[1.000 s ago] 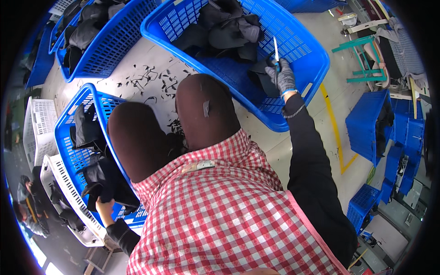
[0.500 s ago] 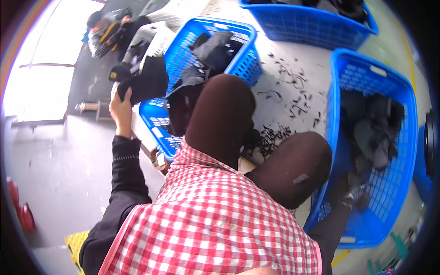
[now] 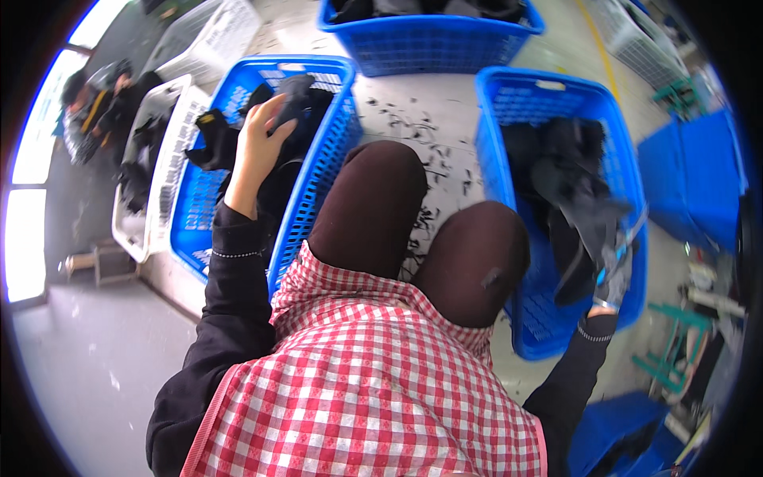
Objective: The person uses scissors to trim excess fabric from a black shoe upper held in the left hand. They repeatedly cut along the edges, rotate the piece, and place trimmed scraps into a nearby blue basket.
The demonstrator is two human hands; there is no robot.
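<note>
As we look down from the head view, working these soft pieces well seems to call for the left hand to lift the dark grey, soft fabric-like piece alone, clear of the black soft piece with a yellow mark just beside it. We also judge it wise to angle the slim, pale-bladed tool with a light blue handle away from bare skin and loose cloth.

Our left thumb and fingers are curved and moderately parted around the dark grey piece, touching it at the left blue perforated plastic basket; we cannot tell whether they grip firmly. Our right hand, in a grey knitted glove, is wrapped about the tool at the right blue perforated plastic basket, next to a limp grey piece; blur hides whether its fingers hold that too.
</note>
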